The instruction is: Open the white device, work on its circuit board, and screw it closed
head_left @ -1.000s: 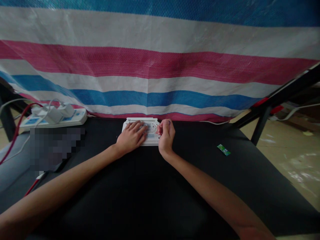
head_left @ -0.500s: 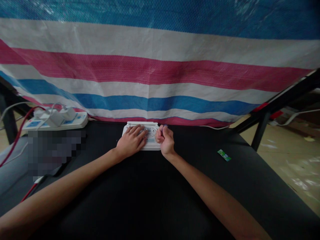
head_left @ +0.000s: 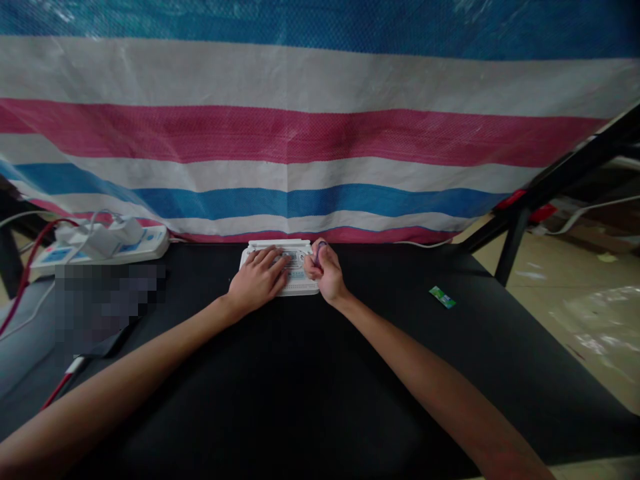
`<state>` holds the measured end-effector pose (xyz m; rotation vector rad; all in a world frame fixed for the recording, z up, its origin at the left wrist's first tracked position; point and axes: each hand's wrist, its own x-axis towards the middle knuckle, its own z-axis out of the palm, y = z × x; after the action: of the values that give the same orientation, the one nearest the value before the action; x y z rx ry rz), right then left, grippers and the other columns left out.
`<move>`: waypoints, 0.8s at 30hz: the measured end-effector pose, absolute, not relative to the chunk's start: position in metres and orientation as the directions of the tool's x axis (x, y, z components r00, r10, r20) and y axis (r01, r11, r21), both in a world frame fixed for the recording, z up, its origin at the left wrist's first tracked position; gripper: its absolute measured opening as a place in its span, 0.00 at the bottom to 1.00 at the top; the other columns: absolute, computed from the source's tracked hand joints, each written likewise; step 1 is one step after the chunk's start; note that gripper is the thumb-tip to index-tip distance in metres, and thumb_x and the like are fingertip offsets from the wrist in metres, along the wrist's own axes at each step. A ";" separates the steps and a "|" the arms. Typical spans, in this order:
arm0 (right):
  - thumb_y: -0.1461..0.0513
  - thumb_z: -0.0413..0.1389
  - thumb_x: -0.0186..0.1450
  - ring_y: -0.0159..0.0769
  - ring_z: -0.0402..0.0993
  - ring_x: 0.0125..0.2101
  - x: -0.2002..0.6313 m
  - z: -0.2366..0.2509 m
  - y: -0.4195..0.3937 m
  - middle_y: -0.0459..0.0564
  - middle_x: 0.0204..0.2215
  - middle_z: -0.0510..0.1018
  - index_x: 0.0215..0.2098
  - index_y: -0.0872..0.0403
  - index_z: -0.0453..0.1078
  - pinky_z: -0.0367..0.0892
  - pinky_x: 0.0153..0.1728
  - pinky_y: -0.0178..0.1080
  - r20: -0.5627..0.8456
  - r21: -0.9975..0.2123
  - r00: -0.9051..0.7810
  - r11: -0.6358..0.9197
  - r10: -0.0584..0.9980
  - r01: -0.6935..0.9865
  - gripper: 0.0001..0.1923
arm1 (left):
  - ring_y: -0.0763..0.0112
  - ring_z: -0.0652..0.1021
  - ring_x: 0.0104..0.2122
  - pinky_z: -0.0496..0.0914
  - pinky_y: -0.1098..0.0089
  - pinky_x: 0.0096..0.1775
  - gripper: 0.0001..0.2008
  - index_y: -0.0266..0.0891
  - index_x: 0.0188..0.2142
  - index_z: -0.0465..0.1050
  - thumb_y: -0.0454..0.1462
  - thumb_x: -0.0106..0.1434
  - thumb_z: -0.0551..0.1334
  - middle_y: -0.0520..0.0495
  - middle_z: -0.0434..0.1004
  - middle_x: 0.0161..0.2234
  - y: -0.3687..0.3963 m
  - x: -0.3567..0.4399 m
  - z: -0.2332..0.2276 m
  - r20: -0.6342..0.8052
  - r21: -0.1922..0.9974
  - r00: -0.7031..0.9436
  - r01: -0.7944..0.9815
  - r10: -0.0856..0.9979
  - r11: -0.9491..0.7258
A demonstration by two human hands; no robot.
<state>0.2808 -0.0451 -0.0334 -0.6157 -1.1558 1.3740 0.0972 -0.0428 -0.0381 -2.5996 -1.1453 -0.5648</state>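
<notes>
A white device that looks like a Wi-Fi router (head_left: 301, 288) lies on the black tabletop, its labelled, vented side up and a white bar along its back edge. Across its left part rests my left hand (head_left: 259, 280), fingers spread and flat on it. My right hand (head_left: 327, 272) is a fist at the device's right edge, wrapped round a small purple thing (head_left: 320, 251). Only a bit of that purple thing shows above the fingers; its kind is hidden.
A white power strip (head_left: 156, 243) with plugged-in adapters and cables stands at the back left, near a dark, blurred-out object (head_left: 107, 310). A small green packet (head_left: 443, 297) lies to the right. Striped sheeting (head_left: 287, 133) hangs behind the table.
The whole view has shifted slightly. My left hand stays on the device; my right fist has turned a little, showing more of the purple thing.
</notes>
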 end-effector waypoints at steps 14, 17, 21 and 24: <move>0.39 0.53 0.63 0.25 0.40 0.14 0.282 -0.039 -0.045 0.33 0.14 0.53 0.32 0.48 0.52 0.37 0.16 0.31 0.312 -0.853 -0.161 0.202 0.936 -0.481 0.24 | 0.51 0.71 0.57 0.67 0.52 0.55 0.20 0.36 0.56 0.70 0.42 0.73 0.50 0.36 0.72 0.57 -0.042 0.097 -0.040 0.446 -0.090 0.623 0.745 0.642 -0.660; 0.39 0.55 0.61 0.24 0.40 0.14 0.281 -0.038 -0.045 0.33 0.14 0.54 0.31 0.48 0.52 0.38 0.15 0.31 0.300 -0.862 -0.140 0.205 0.944 -0.465 0.26 | 0.51 0.72 0.57 0.67 0.52 0.56 0.20 0.36 0.56 0.71 0.42 0.72 0.51 0.36 0.72 0.56 -0.043 0.097 -0.041 0.449 -0.083 0.620 0.746 0.644 -0.661; 0.38 0.55 0.61 0.24 0.41 0.13 0.280 -0.037 -0.044 0.33 0.13 0.55 0.30 0.49 0.51 0.39 0.14 0.31 0.307 -0.863 -0.112 0.227 0.945 -0.452 0.27 | 0.51 0.72 0.57 0.67 0.52 0.56 0.20 0.36 0.56 0.71 0.42 0.72 0.51 0.36 0.72 0.57 -0.042 0.096 -0.041 0.453 -0.081 0.619 0.745 0.641 -0.662; 0.39 0.55 0.61 0.24 0.43 0.12 0.280 -0.037 -0.043 0.34 0.12 0.57 0.29 0.49 0.52 0.40 0.13 0.31 0.329 -0.859 -0.101 0.253 0.939 -0.446 0.26 | 0.51 0.72 0.57 0.67 0.52 0.55 0.20 0.36 0.56 0.71 0.42 0.72 0.51 0.36 0.72 0.57 -0.042 0.096 -0.041 0.458 -0.083 0.621 0.743 0.636 -0.665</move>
<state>0.2796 -0.0431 -0.0367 -0.5777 -1.1261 1.2806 0.0964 -0.0424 -0.0414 -2.5823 -1.1231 -0.5775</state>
